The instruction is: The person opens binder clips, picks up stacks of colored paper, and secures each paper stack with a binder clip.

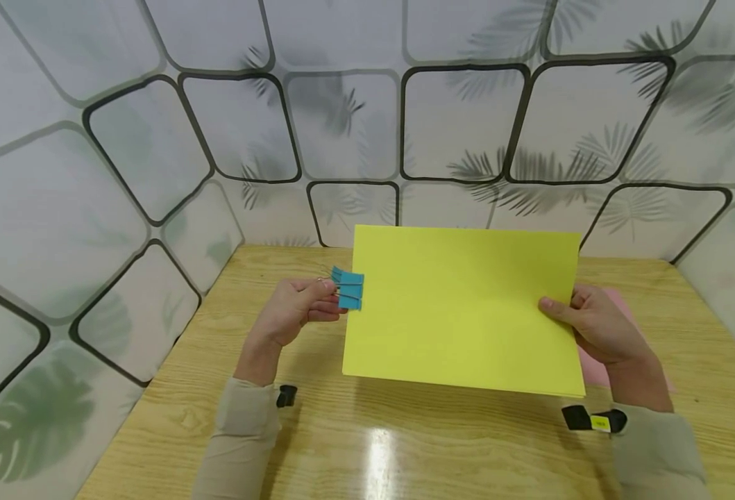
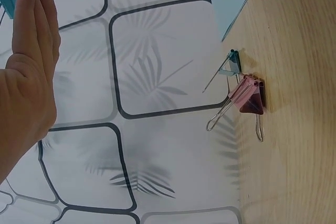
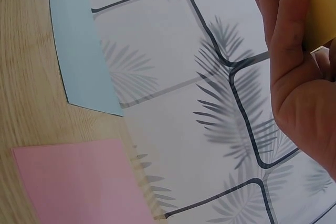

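Observation:
My left hand (image 1: pixel 295 305) pinches the wire handles of a blue binder clip (image 1: pixel 351 290) between thumb and fingers. The clip overlaps the left edge of a yellow paper stack (image 1: pixel 461 305); how far its jaws reach onto the sheets cannot be told. My right hand (image 1: pixel 604 326) grips the stack's right edge, thumb on the front face and fingers behind. The stack is held up above the table, tilted toward the head camera. In the left wrist view, the left hand (image 2: pixel 31 72) shows at the left edge, with part of the clip at the top corner.
Pink paper (image 1: pixel 620 305) lies on the wooden table (image 1: pixel 317 444) behind the right hand. The wrist views show light blue paper (image 3: pixel 79 51), a pink binder clip (image 2: pixel 249 95) and a teal binder clip (image 2: pixel 233 64). A patterned cloth wall (image 1: pixel 348 125) borders the table.

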Available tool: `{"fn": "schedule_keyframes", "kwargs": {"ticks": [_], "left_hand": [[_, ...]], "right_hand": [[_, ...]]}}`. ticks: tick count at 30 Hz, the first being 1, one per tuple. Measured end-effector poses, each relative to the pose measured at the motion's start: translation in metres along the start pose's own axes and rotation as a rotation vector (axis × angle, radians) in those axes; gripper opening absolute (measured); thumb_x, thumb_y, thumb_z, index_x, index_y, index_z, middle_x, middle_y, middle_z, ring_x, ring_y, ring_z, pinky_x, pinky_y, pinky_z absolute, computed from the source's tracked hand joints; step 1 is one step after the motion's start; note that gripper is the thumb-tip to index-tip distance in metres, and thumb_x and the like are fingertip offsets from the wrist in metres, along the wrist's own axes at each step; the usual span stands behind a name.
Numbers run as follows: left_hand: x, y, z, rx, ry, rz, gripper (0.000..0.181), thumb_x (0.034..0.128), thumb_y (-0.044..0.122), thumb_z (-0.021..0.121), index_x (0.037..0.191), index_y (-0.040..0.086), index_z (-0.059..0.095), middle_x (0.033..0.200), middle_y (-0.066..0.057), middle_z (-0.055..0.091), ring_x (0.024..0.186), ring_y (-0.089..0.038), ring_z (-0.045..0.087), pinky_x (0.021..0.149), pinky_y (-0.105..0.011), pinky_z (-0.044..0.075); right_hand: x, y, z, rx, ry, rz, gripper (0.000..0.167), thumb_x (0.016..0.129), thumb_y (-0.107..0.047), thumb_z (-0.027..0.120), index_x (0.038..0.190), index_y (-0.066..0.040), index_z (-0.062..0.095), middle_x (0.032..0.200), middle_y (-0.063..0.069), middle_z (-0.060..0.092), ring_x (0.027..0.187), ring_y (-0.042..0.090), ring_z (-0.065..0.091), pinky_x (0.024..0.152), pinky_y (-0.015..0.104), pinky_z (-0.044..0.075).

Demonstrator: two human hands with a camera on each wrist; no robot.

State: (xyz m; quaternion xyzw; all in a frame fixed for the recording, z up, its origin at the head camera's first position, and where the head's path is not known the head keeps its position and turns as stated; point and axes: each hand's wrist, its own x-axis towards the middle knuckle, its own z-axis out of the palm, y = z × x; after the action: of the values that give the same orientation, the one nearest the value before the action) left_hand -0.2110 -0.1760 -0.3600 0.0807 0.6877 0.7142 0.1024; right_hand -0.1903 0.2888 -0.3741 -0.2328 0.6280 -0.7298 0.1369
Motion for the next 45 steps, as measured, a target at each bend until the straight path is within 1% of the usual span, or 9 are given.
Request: {"fn": "schedule_keyframes", "kwargs": {"ticks": [6,14,24,30,37,41,45], "left_hand": [[-0.0003,-0.0004,0.001,-0.005,-0.021,0.006,0.04,0.0985,0.011,0.058,0.117,-0.024,0.057,0.089,-0.01,0.069,0.078,-0.022,0.073,0.076,-0.038,0.06],[-0.0004,-0.0004,0.0026,-0.007,-0.032,0.005,0.039,0.0993,0.01,0.057,0.118,-0.024,0.056,0.088,-0.009,0.069,0.078,-0.02,0.072,0.076,-0.037,0.06],[0.0005,-0.001,0.0048,-0.012,-0.046,-0.003,0.041,0.0993,0.011,0.057,0.119,-0.025,0.054,0.089,-0.01,0.067,0.078,-0.02,0.072,0.076,-0.036,0.06],[0.0013,-0.0022,0.0045,-0.001,-0.045,-0.012,0.042,0.0993,0.012,0.057,0.122,-0.024,0.054,0.091,-0.011,0.067,0.079,-0.02,0.071,0.077,-0.036,0.06],[0.0019,-0.004,0.0042,-0.013,-0.052,-0.018,0.042,0.1002,0.011,0.056,0.121,-0.025,0.053,0.09,-0.01,0.066,0.079,-0.018,0.071,0.077,-0.034,0.06],[0.0025,-0.005,0.0041,-0.025,-0.058,-0.033,0.043,0.1013,0.013,0.054,0.122,-0.025,0.052,0.091,-0.009,0.066,0.08,-0.017,0.071,0.078,-0.034,0.059],[0.0042,-0.0066,0.0028,-0.022,-0.056,-0.062,0.046,0.1025,0.017,0.054,0.126,-0.023,0.05,0.095,-0.009,0.064,0.083,-0.017,0.07,0.08,-0.033,0.059]], "right_hand": [[0.0003,-0.0003,0.0003,0.011,-0.001,0.002,0.031,0.105,0.003,0.04,0.121,-0.007,0.065,0.116,0.005,0.071,0.096,0.02,0.072,0.074,0.033,0.059],[0.0012,0.0002,0.0005,0.007,-0.002,-0.003,0.031,0.105,0.003,0.04,0.12,-0.006,0.065,0.116,0.005,0.071,0.095,0.02,0.073,0.074,0.033,0.059],[0.0022,0.0017,0.0008,0.002,-0.023,-0.005,0.031,0.105,0.003,0.039,0.122,-0.006,0.064,0.117,0.005,0.071,0.097,0.02,0.072,0.076,0.033,0.059],[0.0028,0.0024,0.0034,0.005,-0.02,0.012,0.03,0.105,0.001,0.04,0.122,-0.007,0.064,0.115,0.005,0.071,0.097,0.02,0.072,0.076,0.033,0.059],[0.003,0.0041,0.004,-0.007,-0.006,0.019,0.03,0.106,0.0,0.041,0.122,-0.01,0.063,0.113,0.004,0.072,0.094,0.019,0.073,0.075,0.033,0.059],[0.0035,0.0051,0.0037,-0.003,-0.008,0.022,0.03,0.106,0.0,0.04,0.123,-0.011,0.063,0.113,0.004,0.072,0.095,0.019,0.072,0.075,0.033,0.059],[0.0038,0.0052,0.0038,-0.004,-0.012,0.023,0.031,0.106,0.0,0.04,0.124,-0.011,0.062,0.115,0.004,0.071,0.097,0.019,0.072,0.077,0.033,0.059]]}}
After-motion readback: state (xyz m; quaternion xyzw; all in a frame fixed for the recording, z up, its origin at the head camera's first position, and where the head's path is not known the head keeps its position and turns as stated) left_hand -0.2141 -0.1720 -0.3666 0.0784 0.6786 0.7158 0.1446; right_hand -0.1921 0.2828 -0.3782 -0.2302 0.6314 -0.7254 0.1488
